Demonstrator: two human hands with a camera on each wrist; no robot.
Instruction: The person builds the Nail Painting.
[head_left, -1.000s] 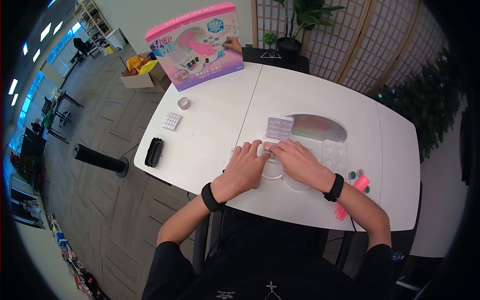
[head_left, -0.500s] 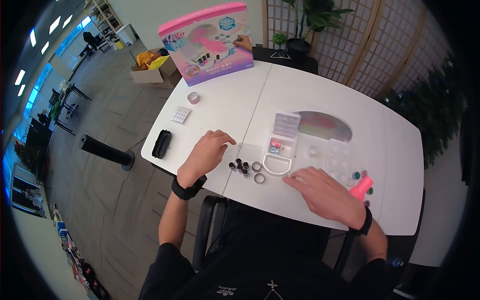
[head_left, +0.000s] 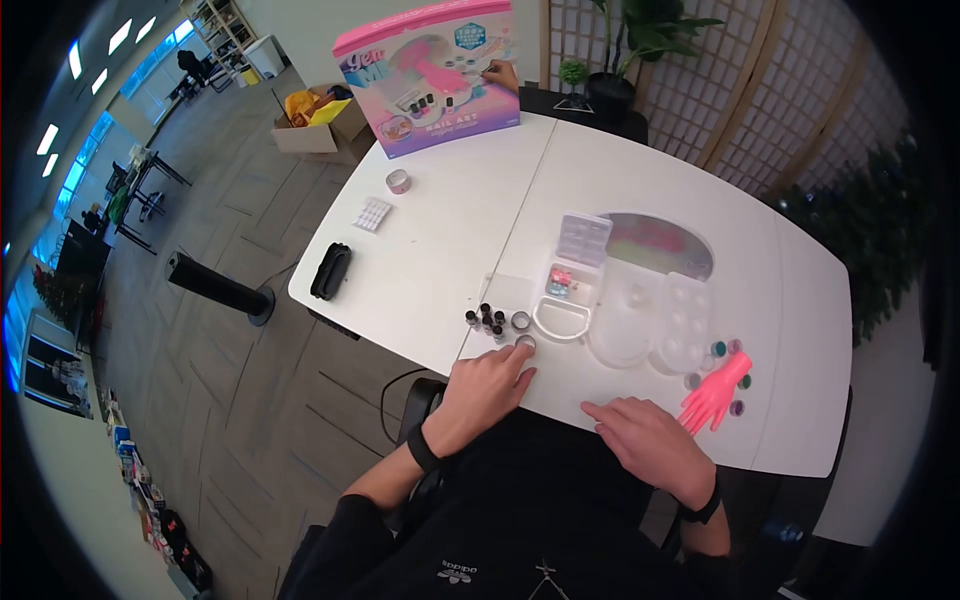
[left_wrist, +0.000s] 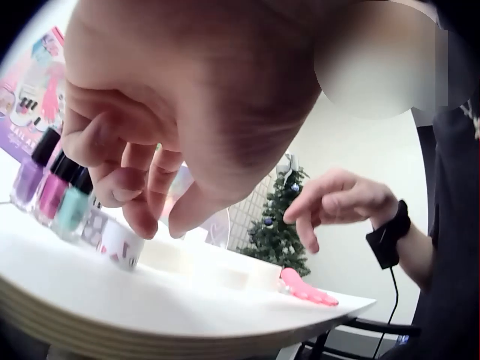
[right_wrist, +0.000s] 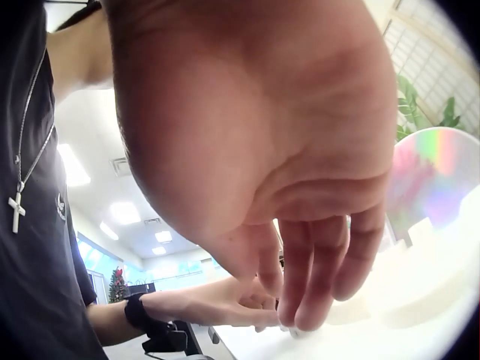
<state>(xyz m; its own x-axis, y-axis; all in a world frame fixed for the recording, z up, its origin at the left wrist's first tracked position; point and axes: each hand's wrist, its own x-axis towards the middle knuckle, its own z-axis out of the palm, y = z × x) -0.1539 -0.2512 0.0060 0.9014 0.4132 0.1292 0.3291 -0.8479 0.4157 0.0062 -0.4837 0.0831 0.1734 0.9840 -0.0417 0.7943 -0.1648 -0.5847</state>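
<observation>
My left hand [head_left: 488, 385] hovers low over the table's near edge, its fingertips right at a small printed roll [left_wrist: 120, 249]. In the left wrist view its fingers are loosely bent, with nothing between them. A second roll [head_left: 520, 321] lies just beyond, beside several black-capped nail polish bottles [left_wrist: 69, 202]. My right hand [head_left: 650, 445] hangs relaxed over the near edge, fingers loosely bent and holding nothing. It is nearest to the pink model hand [head_left: 712, 395], which lies palm-flat among small pots of colour [head_left: 737, 408].
A white plastic station [head_left: 622, 345] with a mirror [head_left: 655, 245] stands mid-table. Its lidded case [head_left: 583, 238] is open, with small pink and blue pieces [head_left: 561, 283] inside. Further left are a black case [head_left: 331, 271], a white sheet of pods [head_left: 371, 214], another roll [head_left: 398, 181] and the nail art box [head_left: 430, 85].
Both hands have left the case compartment. The left first swung out left, then came back to the near roll. The right drew back toward the table's near edge, uncovering the pink model hand.
</observation>
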